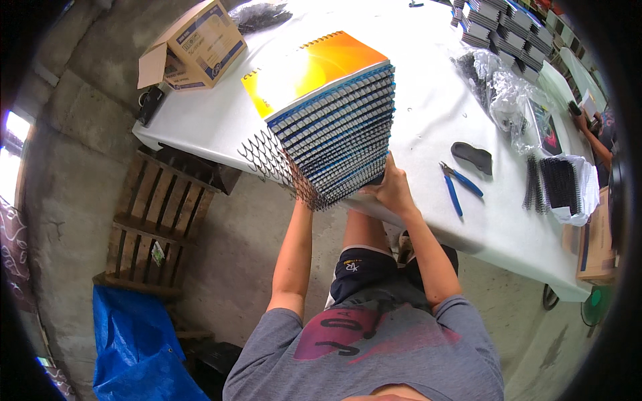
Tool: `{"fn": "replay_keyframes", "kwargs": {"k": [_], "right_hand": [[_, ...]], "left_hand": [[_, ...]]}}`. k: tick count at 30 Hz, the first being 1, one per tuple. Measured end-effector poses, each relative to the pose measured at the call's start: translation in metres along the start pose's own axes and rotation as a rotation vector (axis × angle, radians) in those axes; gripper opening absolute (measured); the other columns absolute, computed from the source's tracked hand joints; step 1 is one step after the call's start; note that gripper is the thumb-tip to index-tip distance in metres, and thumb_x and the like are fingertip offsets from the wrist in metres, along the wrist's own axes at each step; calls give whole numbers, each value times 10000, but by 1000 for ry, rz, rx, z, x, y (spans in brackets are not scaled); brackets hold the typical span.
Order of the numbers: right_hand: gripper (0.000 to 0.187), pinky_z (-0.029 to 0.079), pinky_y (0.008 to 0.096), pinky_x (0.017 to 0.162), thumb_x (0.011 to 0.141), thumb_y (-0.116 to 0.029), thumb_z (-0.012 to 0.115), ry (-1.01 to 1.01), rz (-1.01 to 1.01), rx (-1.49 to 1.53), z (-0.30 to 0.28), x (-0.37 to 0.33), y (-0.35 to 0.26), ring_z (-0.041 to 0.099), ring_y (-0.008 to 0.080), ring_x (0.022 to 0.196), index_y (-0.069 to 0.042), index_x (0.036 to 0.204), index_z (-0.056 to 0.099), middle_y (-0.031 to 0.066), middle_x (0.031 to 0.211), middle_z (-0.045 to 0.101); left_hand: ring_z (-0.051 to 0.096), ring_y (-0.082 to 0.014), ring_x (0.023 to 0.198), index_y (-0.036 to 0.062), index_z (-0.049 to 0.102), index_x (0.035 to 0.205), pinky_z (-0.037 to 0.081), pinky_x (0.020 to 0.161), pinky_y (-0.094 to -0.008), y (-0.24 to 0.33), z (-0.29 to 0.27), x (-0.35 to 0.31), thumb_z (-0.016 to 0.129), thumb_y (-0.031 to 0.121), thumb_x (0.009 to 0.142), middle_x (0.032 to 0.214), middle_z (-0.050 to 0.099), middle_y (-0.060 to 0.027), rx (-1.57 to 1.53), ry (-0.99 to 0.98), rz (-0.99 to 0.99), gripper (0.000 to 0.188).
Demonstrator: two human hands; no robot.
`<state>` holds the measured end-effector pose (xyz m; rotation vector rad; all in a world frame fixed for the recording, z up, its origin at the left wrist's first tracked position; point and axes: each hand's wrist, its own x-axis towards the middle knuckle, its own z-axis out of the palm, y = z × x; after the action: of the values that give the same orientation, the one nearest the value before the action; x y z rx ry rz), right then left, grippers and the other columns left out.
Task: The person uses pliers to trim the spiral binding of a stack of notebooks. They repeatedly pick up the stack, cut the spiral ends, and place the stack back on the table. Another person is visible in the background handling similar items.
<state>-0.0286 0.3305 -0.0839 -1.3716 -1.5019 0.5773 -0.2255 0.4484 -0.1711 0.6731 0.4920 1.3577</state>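
A tall stack of spiral notebooks (338, 127) with an orange and yellow cover on top is tilted over the near edge of the white-covered table. My right hand (393, 188) grips its lower right corner, fingers partly hidden beneath. On the lower left side my left hand (301, 185) is closed against the stack, mostly screened by black coil ends (266, 155) that stick out past the notebooks. Right of the stack lie blue-handled pliers (457, 186), opened in a V, and a dark, flat, rounded piece (472, 158).
An open cardboard box (200, 47) stands at the far left of the table (428, 80). More stacked notebooks (501, 30), clear plastic wrap (501, 93) and bundled black coils (560, 184) are on the right. Wooden pallets (150, 214) and a blue tarp (137, 344) lie left. Another person's hand (580, 120) shows far right.
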Motion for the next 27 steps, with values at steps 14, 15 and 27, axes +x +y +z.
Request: {"fn": "replay_keyframes", "kwargs": {"k": [14, 15, 27], "right_hand": [[890, 536, 401, 727, 604, -453, 819, 130, -9, 96, 0, -1, -15, 666, 349, 864, -28, 1281, 426, 206, 918, 664], [888, 535, 402, 726, 605, -453, 820, 144, -8, 80, 1, -2, -16, 666, 351, 861, -28, 1279, 429, 207, 915, 663], [1069, 478, 440, 837, 475, -474, 870, 183, -9, -127, 11, -10, -19, 607, 392, 979, -20, 1280, 333, 192, 1028, 616]], "left_hand": [[511, -263, 1145, 51, 389, 1347, 472, 948, -386, 8, -23, 17, 394, 448, 959, 1295, 494, -116, 180, -68, -75, 556], [508, -264, 1149, 50, 384, 1350, 470, 951, -387, 9, -27, 17, 390, 449, 959, 1300, 490, -118, 182, -71, -78, 559], [463, -254, 1200, 44, 344, 1377, 433, 991, -374, 2, -52, 34, 368, 426, 974, 1344, 454, -115, 262, -128, -72, 556]]}}
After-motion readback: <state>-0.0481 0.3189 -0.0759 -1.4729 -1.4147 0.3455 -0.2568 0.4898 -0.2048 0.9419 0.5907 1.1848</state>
